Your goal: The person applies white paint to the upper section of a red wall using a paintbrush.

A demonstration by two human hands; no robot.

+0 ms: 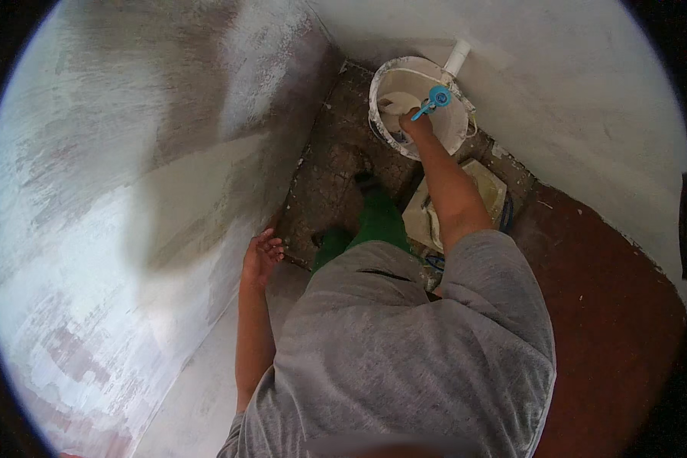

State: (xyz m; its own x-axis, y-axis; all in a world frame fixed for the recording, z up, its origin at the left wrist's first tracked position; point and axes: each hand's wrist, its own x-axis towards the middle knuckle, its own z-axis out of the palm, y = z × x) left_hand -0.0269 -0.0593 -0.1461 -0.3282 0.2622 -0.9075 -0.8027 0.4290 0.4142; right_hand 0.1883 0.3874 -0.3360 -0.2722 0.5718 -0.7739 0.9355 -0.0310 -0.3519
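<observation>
My right hand (417, 122) reaches over a white plastic bucket (455, 127), its fingers mostly hidden. Right by it is a blue plastic fitting (438, 97) with a round head and a narrow arm. The arm's tip meets the hand in the picture; whether I grip it cannot be told. A pale material (403, 102) shows inside the bucket, whose rim is crusted with white residue. My left hand (262, 252) hangs beside the left wall, holding nothing, with its fingers loosely curled and apart.
A white pipe (457, 58) stands by the bucket's far rim. Between my right arm and the right wall (584, 103) sits a pale, dirty container (484, 183), with blue cord (507, 212) beside it. The left wall (194, 172) is patchily coated. Reddish-brown floor (595, 275) lies to the right.
</observation>
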